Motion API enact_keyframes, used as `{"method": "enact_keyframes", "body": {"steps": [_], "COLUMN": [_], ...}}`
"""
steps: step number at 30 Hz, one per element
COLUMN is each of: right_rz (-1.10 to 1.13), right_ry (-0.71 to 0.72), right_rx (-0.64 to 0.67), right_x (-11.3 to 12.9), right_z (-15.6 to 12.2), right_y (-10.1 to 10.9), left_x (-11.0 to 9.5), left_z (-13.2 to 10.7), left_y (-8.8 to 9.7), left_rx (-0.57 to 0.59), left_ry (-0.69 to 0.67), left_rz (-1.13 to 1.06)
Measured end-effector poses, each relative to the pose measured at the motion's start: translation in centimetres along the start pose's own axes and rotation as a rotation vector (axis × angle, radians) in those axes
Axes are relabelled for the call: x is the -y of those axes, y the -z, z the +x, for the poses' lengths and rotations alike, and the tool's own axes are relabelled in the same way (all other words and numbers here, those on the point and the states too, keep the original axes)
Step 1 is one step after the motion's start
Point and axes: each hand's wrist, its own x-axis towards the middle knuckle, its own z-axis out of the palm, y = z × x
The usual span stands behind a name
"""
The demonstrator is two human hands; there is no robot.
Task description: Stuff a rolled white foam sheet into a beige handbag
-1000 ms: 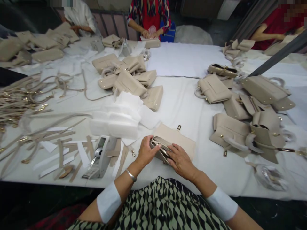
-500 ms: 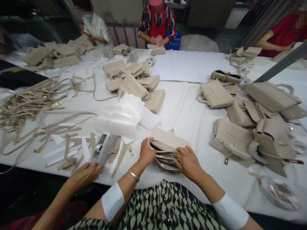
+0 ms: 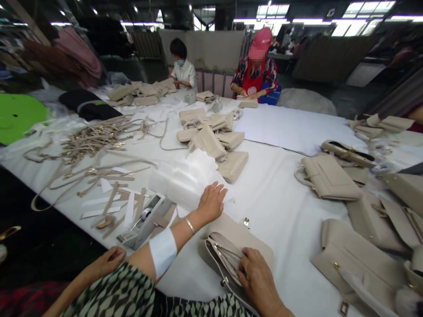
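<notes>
Reaching away from the open beige handbag [image 3: 231, 251], the left hand [image 3: 211, 203] lies with fingers spread and flat on the edge of a stack of white foam sheets [image 3: 188, 180], gripping nothing. The right hand [image 3: 259, 279] rests on the handbag's open mouth, its fingers curled over the inner lining and pinning the bag against the white-covered bench [image 3: 274, 193]. The handbag lies on its side at the near edge of the bench, just nearer the viewer than the foam sheets. A tape dispenser [image 3: 145, 220] sits to the left of the handbag, among loose beige strips [image 3: 112, 198]. Farther left lies a tangle of straps with gold fittings [image 3: 95, 138]. A heap of finished bags [image 3: 211, 134] lies beyond the foam sheets. Another person's hand [image 3: 107, 262] rests at the bench edge, left of the handbag.
</notes>
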Motion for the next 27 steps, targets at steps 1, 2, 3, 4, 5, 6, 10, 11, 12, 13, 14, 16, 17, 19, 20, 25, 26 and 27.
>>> {"method": "enact_keyframes", "body": {"steps": [1,2,3,4,5,6,10,11,12,13,14,16,17,19,20,25,26,27], "right_rz": [0.019,0.029,0.032,0.035,0.042,0.052,0.102,0.119,0.145,0.181,0.230,0.361,0.450,0.680,0.806,1.193,1.215,1.225], "right_ry": [0.015,0.023,0.025,0.021,0.017,0.018,0.040,0.055,0.071,0.080,0.078,0.027,-0.015,-0.114,-0.160,-0.239,-0.241,-0.238], "right_rx": [-0.011,-0.019,-0.023,-0.024,-0.020,-0.010,0.021,0.038,0.054,0.065,0.070,0.043,0.004,-0.121,-0.190,-0.329,-0.369,-0.413], "right_x": [-0.3,-0.7,-1.1,-1.4,-1.8,-2.1,-2.4,-2.2,-2.0,-1.8,-1.6,-1.1,-0.8,-0.3,-0.1,0.3,0.2,0.1], "right_z": [-0.1,-0.1,-0.1,0.0,0.1,0.2,0.9,1.2,1.6,2.1,2.7,4.2,4.9,6.2,6.7,7.3,7.2,7.1], "right_y": [-0.4,-0.9,-1.4,-1.9,-2.3,-2.6,-2.1,-1.7,-1.2,-0.8,-0.4,-0.3,-0.5,-1.3,-1.7,-2.5,-2.4,-2.2], "left_x": [0.5,1.1,1.8,2.5,3.2,4.0,6.0,6.1,6.1,5.9,5.5,4.5,3.9,2.8,2.4,1.7,1.8,1.9], "left_z": [2.0,3.8,5.4,6.8,7.9,8.7,9.5,9.3,9.0,8.6,8.1,6.5,5.4,2.7,1.2,-4.9,-5.6,-6.0], "left_y": [-0.6,-1.2,-1.7,-2.2,-2.5,-2.8,-2.4,-1.9,-1.1,-0.2,0.9,3.2,4.2,5.9,6.5,7.9,8.3,8.7], "left_rx": [0.018,0.039,0.066,0.103,0.147,0.188,0.247,0.247,0.248,0.256,0.260,0.238,0.215,0.190,0.201,0.312,0.326,0.340], "left_ry": [-0.064,-0.127,-0.182,-0.229,-0.263,-0.282,-0.355,-0.385,-0.410,-0.424,-0.422,-0.350,-0.274,-0.078,0.009,0.141,0.135,0.125], "left_rz": [0.087,0.164,0.236,0.303,0.367,0.424,0.473,0.432,0.381,0.325,0.267,0.155,0.093,-0.076,-0.193,-0.752,-0.782,-0.783]}}
